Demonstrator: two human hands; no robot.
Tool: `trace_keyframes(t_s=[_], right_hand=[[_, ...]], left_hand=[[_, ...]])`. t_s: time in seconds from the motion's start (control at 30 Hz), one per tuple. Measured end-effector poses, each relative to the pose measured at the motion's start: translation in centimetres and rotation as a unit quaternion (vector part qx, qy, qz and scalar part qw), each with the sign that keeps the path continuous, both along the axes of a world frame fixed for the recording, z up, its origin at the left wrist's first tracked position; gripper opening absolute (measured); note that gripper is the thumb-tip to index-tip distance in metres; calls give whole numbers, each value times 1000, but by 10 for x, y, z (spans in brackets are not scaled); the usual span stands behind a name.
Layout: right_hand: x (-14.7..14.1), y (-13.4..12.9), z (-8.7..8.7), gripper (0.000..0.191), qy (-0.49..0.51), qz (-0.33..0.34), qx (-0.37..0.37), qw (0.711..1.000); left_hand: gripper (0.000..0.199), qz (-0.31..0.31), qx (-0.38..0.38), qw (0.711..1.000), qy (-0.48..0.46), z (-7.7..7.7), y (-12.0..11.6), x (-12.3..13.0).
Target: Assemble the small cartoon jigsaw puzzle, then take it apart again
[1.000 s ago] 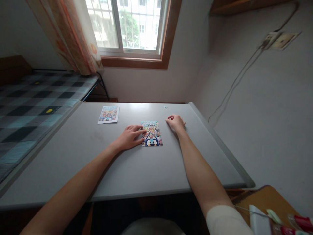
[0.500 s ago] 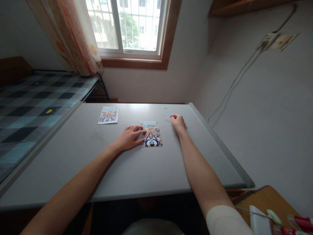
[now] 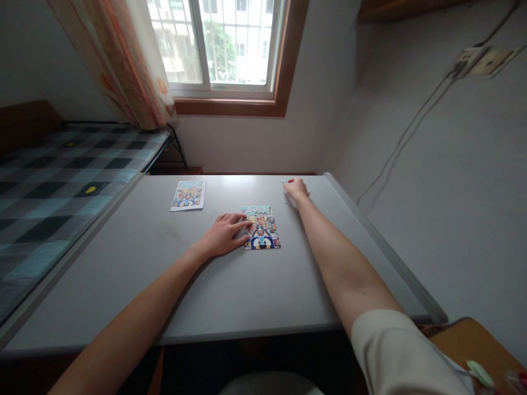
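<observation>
A nearly whole jigsaw puzzle point(image 3: 263, 230) with a blue cartoon dog face lies flat near the middle of the table. My left hand point(image 3: 227, 233) rests palm down with its fingers apart, their tips on the puzzle's left edge. Farther off to the right, my right hand point(image 3: 295, 189) has its fingers curled together, the tips beside some loose puzzle pieces point(image 3: 282, 181). Whether a piece is between those fingers is too small to make out. More loose pieces point(image 3: 287, 203) lie just below that hand, partly hidden by it.
A printed picture sheet point(image 3: 188, 196) matching the puzzle lies at the table's back left. The grey table point(image 3: 197, 307) reaches to a wall under the window. A bed with a checked cover point(image 3: 82, 192) stands left; a wooden stool or chair seat point(image 3: 473, 340) is at lower right.
My right hand has moved away from me, from the nearer loose pieces to the farther ones. My left hand stays on the puzzle's edge. The view has shifted slightly.
</observation>
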State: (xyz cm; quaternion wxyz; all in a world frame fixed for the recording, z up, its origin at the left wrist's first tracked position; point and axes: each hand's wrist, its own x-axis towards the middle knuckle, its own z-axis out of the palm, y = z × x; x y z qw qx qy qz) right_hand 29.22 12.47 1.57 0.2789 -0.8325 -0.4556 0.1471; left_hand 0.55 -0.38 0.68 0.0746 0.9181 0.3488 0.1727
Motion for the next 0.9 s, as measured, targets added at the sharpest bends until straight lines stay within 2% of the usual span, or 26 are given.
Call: trace_keyframes(t_s=[0.13, 0.3, 0.67, 0.77, 0.9], right_hand=[[-2, 15, -3, 26, -30, -21, -3, 999], [-8, 21, -6, 27, -51, -40, 8, 998], [1, 24, -10, 15, 22, -55, 24, 998], [2, 17, -11, 13, 60, -24, 75, 995], [-3, 3, -8, 18, 172, 83, 170, 967]], left_hand=[[41, 1, -2, 1000, -3, 0, -1, 1], [42, 3, -6, 1000, -10, 1, -2, 2], [43, 3, -2, 1000, -5, -2, 0, 3], [42, 4, -5, 1000, -11, -2, 0, 2], [42, 2, -9, 1000, -16, -2, 1, 2]])
